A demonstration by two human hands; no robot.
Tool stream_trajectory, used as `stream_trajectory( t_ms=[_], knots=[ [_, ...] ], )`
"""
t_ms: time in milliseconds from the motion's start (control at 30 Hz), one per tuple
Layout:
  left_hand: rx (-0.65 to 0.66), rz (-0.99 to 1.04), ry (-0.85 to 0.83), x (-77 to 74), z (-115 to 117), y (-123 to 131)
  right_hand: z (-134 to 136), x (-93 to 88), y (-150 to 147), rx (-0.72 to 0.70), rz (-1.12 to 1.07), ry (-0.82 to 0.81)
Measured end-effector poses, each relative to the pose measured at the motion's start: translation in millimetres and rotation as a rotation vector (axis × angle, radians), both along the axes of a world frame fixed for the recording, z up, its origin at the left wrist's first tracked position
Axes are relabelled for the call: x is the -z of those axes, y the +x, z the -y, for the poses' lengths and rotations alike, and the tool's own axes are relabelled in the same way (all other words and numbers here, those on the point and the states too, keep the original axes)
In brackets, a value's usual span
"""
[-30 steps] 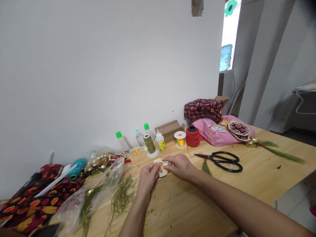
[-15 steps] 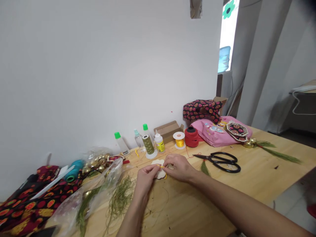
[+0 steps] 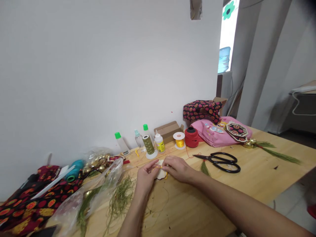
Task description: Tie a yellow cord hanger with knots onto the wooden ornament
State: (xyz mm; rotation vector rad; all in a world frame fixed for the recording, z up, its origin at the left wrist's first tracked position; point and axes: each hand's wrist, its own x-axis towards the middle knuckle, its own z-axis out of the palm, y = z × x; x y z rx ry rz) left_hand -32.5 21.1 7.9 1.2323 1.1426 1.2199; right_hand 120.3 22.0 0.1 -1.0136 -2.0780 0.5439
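Left hand (image 3: 146, 175): reaching in from 6 o'clock, thumb and forefinger closing together and pinching the yellow cord (image 3: 160, 167) at the upper edge of the cream piece.
Right hand (image 3: 179, 168): coming in from 4 o'clock, fingers curling down and pinching the same cord just beside the left fingertips, and covering the right part of the piece.
Cream piece (image 3: 161, 173): lying on the wooden table (image 3: 222, 189) between the 2 hands, near the middle of the picture and mostly hidden by them.
Yellow cord: crossing the cream piece, a short end showing at its 4 o'clock edge.
Scissors (image 3: 220, 161): black, lying flat at 3 o'clock from the hands, well apart, blades pointing toward the hands.
Green tassel (image 3: 204, 167): lying between the right hand and the scissors.
Green thread cone (image 3: 148, 145): standing upright at 11 o'clock from the hands, near.
Glue bottle (image 3: 160, 142): standing just beside the cone, at 12 o'clock.
Yellow spool (image 3: 179, 140) and red spool (image 3: 191, 137): sitting side by side at 1 o'clock.
Pink bag (image 3: 214, 134): lying at 2 o'clock, an octagonal ornament (image 3: 237, 129) resting on it.
Green fibres (image 3: 120, 197): spreading loose at 8 o'clock from the left hand.
Plastic bag (image 3: 98, 184): lying at 9 o'clock, beside the fibres.
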Motion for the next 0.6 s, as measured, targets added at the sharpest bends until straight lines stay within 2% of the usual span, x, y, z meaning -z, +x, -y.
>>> stream_trajectory(
  t_ms=[100, 200, 367, 600],
  knots=[
    [0.069, 0.013, 0.067, -0.8, -0.1, -0.2, -4.7, 3.7, -0.1, -0.069, -0.145, -0.152],
    [0.119, -0.029, 0.08, -1.1, 1.0, -0.3, -7.9, 6.1, -0.3, -0.106, -0.194, -0.213],
    [0.048, -0.047, 0.072, -0.6, 2.7, -1.8, -8.7, 6.4, 0.7, -0.177, -0.259, -0.306],
    [0.097, -0.112, 0.142, -3.7, 4.9, -1.9, -10.9, 9.7, 0.9, -0.271, -0.343, -0.429]
  ],
)
